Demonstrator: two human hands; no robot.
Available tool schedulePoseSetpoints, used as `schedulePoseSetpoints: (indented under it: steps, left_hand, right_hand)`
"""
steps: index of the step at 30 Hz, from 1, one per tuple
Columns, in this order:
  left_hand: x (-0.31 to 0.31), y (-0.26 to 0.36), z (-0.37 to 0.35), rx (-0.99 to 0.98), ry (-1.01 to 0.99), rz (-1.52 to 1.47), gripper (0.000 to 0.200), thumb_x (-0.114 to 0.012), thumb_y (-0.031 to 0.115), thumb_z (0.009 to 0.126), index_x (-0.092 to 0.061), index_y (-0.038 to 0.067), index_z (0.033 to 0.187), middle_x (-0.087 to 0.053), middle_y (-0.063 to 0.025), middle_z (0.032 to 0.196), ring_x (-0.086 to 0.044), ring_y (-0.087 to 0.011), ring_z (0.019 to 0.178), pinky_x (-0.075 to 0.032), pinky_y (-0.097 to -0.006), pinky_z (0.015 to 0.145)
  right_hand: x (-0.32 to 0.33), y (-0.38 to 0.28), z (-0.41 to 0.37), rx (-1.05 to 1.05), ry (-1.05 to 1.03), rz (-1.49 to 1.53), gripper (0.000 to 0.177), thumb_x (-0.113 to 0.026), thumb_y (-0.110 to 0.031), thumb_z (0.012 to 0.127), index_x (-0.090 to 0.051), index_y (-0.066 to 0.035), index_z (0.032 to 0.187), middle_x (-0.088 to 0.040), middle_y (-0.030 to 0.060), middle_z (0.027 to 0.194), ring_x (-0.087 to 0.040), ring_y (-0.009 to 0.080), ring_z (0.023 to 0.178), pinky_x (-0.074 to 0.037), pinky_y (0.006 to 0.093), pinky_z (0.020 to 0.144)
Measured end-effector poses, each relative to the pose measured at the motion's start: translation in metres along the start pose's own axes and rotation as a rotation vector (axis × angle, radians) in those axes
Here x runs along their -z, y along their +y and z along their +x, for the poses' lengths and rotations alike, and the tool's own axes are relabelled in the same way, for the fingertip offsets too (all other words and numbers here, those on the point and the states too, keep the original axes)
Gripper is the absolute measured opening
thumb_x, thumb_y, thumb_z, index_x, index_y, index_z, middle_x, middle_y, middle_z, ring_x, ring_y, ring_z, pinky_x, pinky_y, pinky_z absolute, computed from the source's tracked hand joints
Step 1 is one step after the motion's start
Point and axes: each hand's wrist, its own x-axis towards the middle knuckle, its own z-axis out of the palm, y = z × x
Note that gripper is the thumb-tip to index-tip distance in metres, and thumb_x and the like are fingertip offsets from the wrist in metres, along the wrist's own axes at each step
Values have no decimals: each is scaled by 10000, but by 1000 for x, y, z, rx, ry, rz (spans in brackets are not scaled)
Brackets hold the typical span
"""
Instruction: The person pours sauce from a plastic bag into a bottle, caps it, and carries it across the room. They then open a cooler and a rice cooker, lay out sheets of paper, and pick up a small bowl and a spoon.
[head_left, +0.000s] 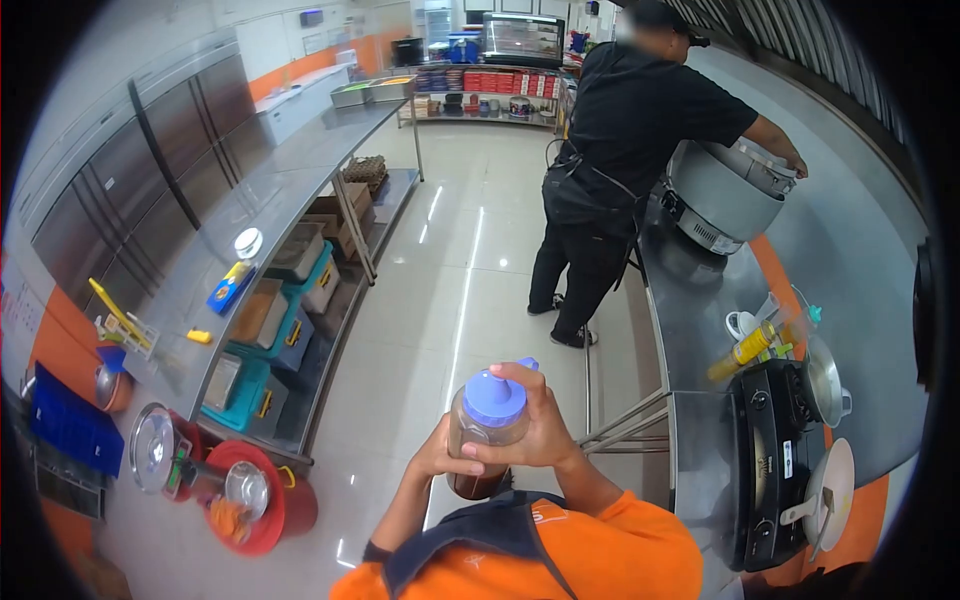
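In front of my chest I hold a clear squeeze bottle point(483, 432) with a purple-blue lid, tilted slightly, with dark brown liquid low inside it. My left hand point(440, 452) is wrapped round the lower left side of the bottle, its thumb across the front. Closed round the right side is my right hand point(538, 425), with fingers up on the lid point(496, 398) and the thumb lower down on the body. Part of the bottle's base is hidden by my hand and the dark apron point(470, 540).
To the right, a steel counter point(697, 350) bears a black gas stove point(765, 450), a pan point(835, 490) and a yellow bottle point(745, 350). A co-worker point(640, 130) handles a large grey cooker point(720, 200). A red bucket point(295, 505) and steel table point(290, 165) stand left.
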Motion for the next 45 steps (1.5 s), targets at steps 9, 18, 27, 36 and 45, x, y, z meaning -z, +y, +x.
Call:
schedulePoseSetpoints:
  steps: [9, 18, 27, 36, 45]
  left_hand:
    - [-10, -17, 146, 37, -84, -57, 833, -748, 246, 554, -418, -26, 1269, -541, -123, 1174, -514, -237, 1105, -376, -349, 979]
    - [2, -16, 217, 101, -62, -71, 788, -737, 286, 601, -438, -36, 1255, -551, -127, 1161, -524, -236, 1089, -389, -347, 961]
    - [104, -51, 276, 64, 184, -85, 843, -578, 576, 774, -271, 67, 1372, -471, -179, 1283, -385, -278, 1266, -295, -407, 1033]
    - [249, -58, 377, 282, 173, -936, 781, -366, 685, 844, -347, 85, 1344, -493, -198, 1227, -575, -377, 995, -540, -382, 661]
    - [404, -50, 481, 324, 311, -985, 790, -393, 690, 831, -373, 64, 1312, -512, -161, 1150, -578, -316, 933, -464, -264, 534]
  right_hand:
    - [112, 66, 40, -55, 62, -42, 910, -866, -214, 585, -303, -110, 1292, -455, 95, 1109, -518, 186, 998, -429, 332, 851]
    - [153, 110, 78, -189, 129, -55, 890, -852, -188, 604, -289, -106, 1287, -427, 89, 1103, -515, 187, 1018, -429, 322, 873]
    - [168, 206, 159, -191, 392, -34, 849, -830, -197, 618, -321, -58, 1283, -411, 106, 1157, -506, 201, 1044, -436, 337, 889]
    - [148, 335, 342, -25, 319, 287, 901, -847, -163, 624, -281, -78, 1319, -398, 178, 1298, -527, 231, 1073, -435, 333, 917]
    - [129, 447, 510, -344, 319, 732, 925, -773, 18, 670, -178, -206, 1343, -515, 261, 1188, -499, 281, 1139, -389, 395, 993]
